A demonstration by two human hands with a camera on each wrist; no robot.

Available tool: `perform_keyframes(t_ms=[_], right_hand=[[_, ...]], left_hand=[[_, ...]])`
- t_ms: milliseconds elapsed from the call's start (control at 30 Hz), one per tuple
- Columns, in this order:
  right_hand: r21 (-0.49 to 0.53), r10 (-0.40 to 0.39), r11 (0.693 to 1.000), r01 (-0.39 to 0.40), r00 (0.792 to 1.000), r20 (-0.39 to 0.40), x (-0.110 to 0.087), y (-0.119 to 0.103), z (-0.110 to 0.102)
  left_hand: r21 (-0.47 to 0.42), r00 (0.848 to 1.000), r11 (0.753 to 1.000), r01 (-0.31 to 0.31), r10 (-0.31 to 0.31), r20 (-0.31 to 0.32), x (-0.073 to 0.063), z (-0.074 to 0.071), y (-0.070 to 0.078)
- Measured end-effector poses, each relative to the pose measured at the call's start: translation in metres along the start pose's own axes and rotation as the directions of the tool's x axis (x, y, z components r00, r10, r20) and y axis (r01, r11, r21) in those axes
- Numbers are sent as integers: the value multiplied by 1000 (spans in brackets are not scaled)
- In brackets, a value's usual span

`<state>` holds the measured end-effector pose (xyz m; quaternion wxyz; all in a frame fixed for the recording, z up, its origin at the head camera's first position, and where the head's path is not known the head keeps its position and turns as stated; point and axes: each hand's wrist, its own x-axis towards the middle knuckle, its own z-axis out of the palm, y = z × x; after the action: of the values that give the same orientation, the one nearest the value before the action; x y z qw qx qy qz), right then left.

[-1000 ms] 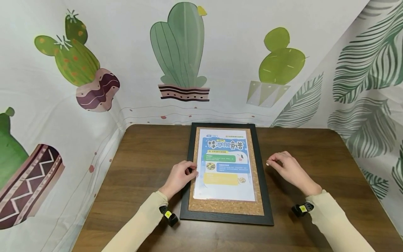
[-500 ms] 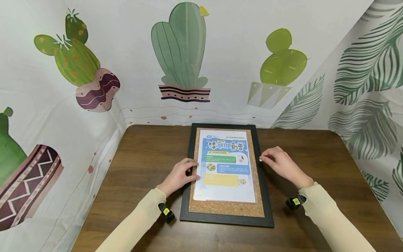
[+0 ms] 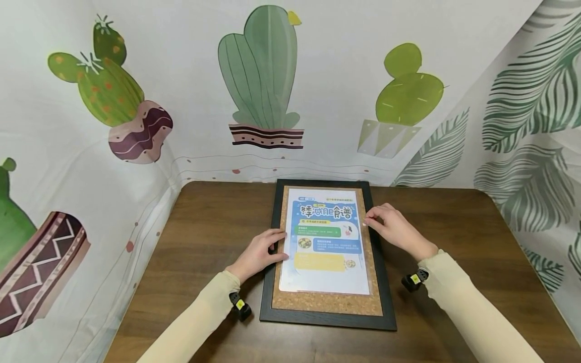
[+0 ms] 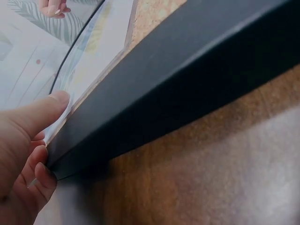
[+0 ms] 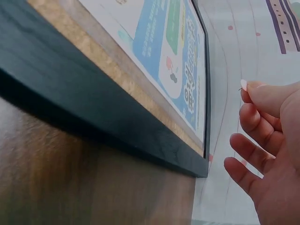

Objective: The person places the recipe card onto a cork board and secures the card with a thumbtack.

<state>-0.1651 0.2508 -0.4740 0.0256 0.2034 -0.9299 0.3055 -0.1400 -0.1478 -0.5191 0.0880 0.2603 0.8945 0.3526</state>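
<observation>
On a black-framed corkboard (image 3: 327, 304) lies a printed poster (image 3: 327, 280) with Chinese text and blue, green and yellow blocks. My left hand (image 3: 256, 254) rests across the left side of the frame, thumb and index fingertips spread at the poster's left edge. In the left wrist view, other fingers of it bend down by the frame's outer side. My right hand (image 3: 397, 231) pinches a white thumbtack (image 5: 243, 84) between thumb and index finger, its short pin sticking out. In the head view this pinch overlaps the poster's upper right edge.
The board lies flat on a dark wooden table (image 3: 218, 212), its top near the back edge. Behind it hangs a white cloth (image 3: 336, 91) printed with cacti and leaves. Each wrist wears a small black camera (image 3: 414, 280).
My right hand has moved left, from beside the board to over its right side, with the thumbtack. My left thumb and index finger have spread apart at the poster's edge.
</observation>
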Motion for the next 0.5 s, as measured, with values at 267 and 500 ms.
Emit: perform_keyframes(t_ms=[267, 500], right_hand=[[5, -16, 1000, 16, 999, 52, 18, -2, 6], [3, -13, 1000, 13, 997, 75, 34, -5, 13]], left_hand=[[6, 1000, 1000, -20, 20, 3, 1, -1, -1], [19, 999, 999, -42, 42, 9, 2, 0, -3]])
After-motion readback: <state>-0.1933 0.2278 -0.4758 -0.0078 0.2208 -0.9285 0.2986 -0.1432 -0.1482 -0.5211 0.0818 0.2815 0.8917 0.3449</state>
